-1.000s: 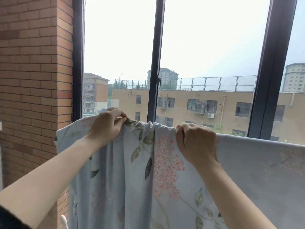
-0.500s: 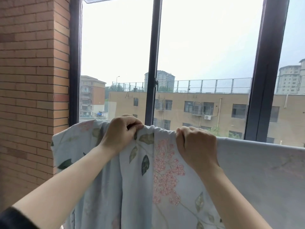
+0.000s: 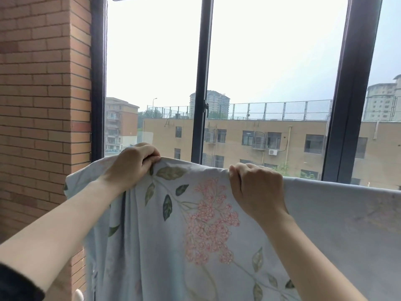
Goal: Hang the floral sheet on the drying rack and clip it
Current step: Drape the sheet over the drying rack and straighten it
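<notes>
Blue floral sheet (image 3: 195, 224) hides its support; left hand (image 3: 132, 167), right hand (image 3: 257, 189) curl fingers (image 3: 235, 179) round its top edge; brick wall (image 3: 43, 105), window (image 3: 201, 83) behind.

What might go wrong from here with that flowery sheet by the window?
Both the left hand and the right hand grip the top edge of the floral sheet, and no clip is in view; freeing a hand to fetch one might let the sheet slip. Beyond the left hand the cloth hangs bunched beside the brick wall, so it may brush the bricks or dry unevenly.
</notes>
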{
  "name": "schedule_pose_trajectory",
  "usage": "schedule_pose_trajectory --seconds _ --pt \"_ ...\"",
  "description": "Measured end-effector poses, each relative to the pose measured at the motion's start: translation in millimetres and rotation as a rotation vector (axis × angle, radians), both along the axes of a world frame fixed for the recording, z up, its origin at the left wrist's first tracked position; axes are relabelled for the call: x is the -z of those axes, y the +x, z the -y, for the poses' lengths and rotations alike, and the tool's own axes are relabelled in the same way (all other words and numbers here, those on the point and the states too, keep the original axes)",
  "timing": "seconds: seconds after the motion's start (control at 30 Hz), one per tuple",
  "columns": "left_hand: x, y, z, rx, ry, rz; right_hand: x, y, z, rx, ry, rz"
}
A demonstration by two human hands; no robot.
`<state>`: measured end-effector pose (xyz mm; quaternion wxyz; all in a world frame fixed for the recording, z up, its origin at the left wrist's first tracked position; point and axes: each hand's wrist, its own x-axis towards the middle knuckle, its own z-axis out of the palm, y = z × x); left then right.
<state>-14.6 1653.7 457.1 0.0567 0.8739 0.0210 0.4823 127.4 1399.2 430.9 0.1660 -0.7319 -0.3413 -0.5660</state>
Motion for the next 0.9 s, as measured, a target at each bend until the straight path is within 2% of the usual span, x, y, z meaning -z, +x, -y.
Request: schedule_pose_trajectory --seconds 0.1,0.27,0.4,0.6,0.67,0.8,0.9 --pt "0.6 2.5 9.5 -0.027 0.012 -0.021 -0.2 1.3 0.6 -0.013 0.014 -0.015" --pt "15.8 10.2 31.6 0.051 0.174 -0.084 0.0 2.2 7.6 -0.013 0.032 -0.024" --pt "21.1 9.8 17.3 -0.039 0.171 -0.128 -2.4 -1.3 7.2 0.001 -0.008 -0.037" --pt "13.3 14.3 20.4 -0.113 0.105 -0.114 -11.5 -6.3 1.2 0.083 -0.072 -0.186" --pt "15.0 18.1 20.3 -0.105 0.082 -0.093 -16.9 -10.1 -3.1 0.021 -0.084 -0.242" --pt "14.0 27.4 26.6 -0.077 0.067 -0.117 -19.2 -30.2 -34.0 -0.179 -0.156 -0.237" --pt "14.1 28.8 31.7 -0.076 0.075 -0.115 -17.5 -37.1 -63.2 -0.186 -0.182 -0.222"
